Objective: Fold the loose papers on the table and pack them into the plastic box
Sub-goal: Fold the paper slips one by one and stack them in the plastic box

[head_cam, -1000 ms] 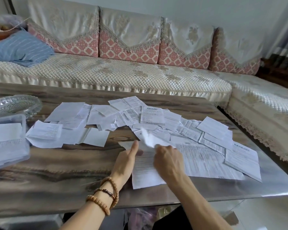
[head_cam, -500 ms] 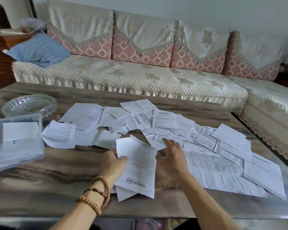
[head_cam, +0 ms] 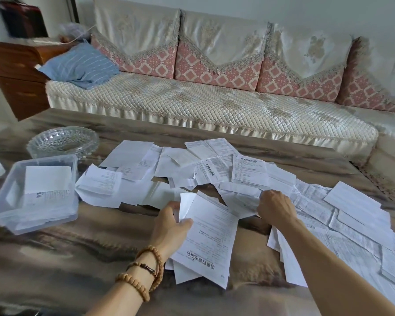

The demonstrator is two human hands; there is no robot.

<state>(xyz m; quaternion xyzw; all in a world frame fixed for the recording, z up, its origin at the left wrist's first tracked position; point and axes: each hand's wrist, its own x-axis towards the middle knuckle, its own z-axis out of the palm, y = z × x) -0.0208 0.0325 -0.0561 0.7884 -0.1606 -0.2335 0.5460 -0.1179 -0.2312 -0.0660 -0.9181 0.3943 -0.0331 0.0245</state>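
At frame centre, the left hand point(head_cam: 169, 226) pinches a printed sheet point(head_cam: 209, 238); the right hand point(head_cam: 275, 207) grips loose papers point(head_cam: 244, 201) beside it.

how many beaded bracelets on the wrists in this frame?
3, all on the left wrist: a light-bead bracelet lowest on the forearm, a dark-bead bracelet in the middle, another light-bead bracelet nearest the hand. Right wrist is bare.

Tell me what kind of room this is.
Most likely a home living room: a long sofa with patterned cushion covers runs behind a low table, where a glass dish stands.
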